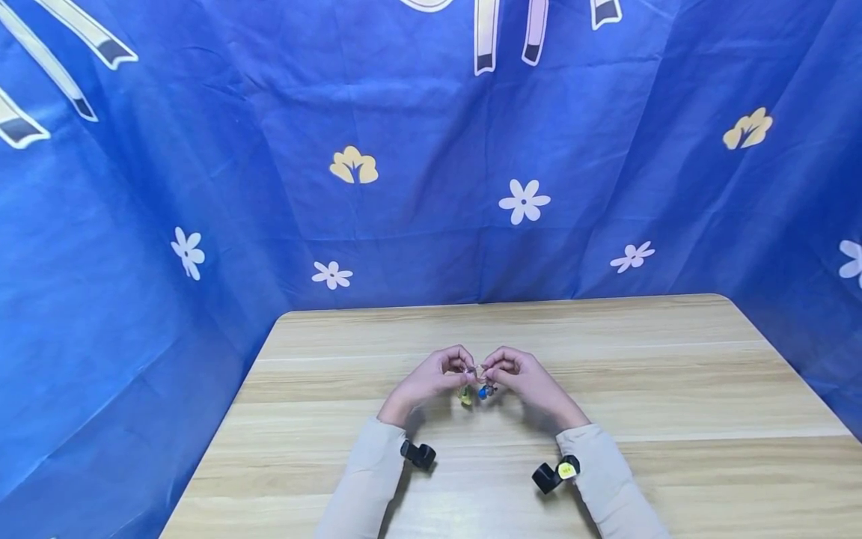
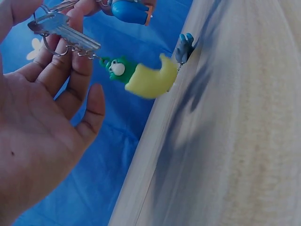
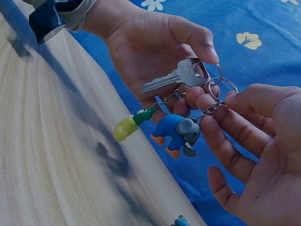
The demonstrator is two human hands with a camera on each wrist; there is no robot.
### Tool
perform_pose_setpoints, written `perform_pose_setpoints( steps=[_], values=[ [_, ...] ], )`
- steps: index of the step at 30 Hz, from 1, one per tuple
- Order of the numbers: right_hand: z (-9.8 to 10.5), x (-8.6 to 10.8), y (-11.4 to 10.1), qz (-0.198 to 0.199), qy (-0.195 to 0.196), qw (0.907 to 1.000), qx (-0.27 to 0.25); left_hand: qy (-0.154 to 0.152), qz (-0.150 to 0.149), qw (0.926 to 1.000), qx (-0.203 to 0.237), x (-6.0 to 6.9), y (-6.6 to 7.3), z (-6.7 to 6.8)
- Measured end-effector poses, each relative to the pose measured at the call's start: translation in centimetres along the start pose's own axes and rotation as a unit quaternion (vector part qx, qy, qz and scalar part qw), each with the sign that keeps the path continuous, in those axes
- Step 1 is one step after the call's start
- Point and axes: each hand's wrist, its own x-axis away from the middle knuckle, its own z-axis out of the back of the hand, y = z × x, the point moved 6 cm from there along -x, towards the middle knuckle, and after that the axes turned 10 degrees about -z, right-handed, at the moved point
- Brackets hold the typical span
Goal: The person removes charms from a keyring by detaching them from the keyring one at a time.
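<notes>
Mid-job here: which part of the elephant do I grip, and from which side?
I'd take the elephant round its chunky blue body, coming up from the table side. It hangs from a chain below the right hand's pinch, so that side looks less crowded. The trunk and feet are smaller holds. The chain may let it swing, so close gently.

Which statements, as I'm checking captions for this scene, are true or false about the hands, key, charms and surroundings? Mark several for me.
1. The left hand is close to the right hand. True.
2. The silver key lies flat on the table. False: it is held up above the table.
3. The elephant charm has a blue body. True.
4. The green-and-yellow charm is clenched inside the right hand. False: it dangles in the open.
5. The backdrop is mostly blue. True.
</notes>
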Motion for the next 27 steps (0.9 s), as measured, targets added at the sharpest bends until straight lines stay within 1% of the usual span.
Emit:
perform_pose_setpoints(
  steps=[5,7,11,16,24,27],
  values=[
    [0.01,0.02,-0.05,0.002,0.000,1.0000,0.001,-0.008,-0.003,0.9997,0.025,-0.01,0.10,-0.15],
    [-0.01,0.00,-0.03,0.002,0.000,1.0000,-0.001,-0.008,-0.003,0.9997,0.025,-0.03,0.09,-0.17],
    [-0.09,-0.03,-0.01,0.002,-0.007,1.0000,-0.006,-0.009,0.001,0.9999,0.014,0.05,0.24,-0.13],
    [0.18,-0.07,0.00,0.001,0.000,1.0000,-0.003,-0.009,0.012,0.9999,-0.003,0.03,0.41,0.00],
    [0.38,-0.09,0.17,0.001,-0.003,1.0000,0.000,-0.009,0.022,0.9997,-0.002,0.22,0.33,-0.01],
    [0.40,-0.01,0.14,0.003,-0.005,1.0000,-0.001,-0.006,0.026,0.9996,-0.009,0.26,0.25,-0.01]
  ],
)
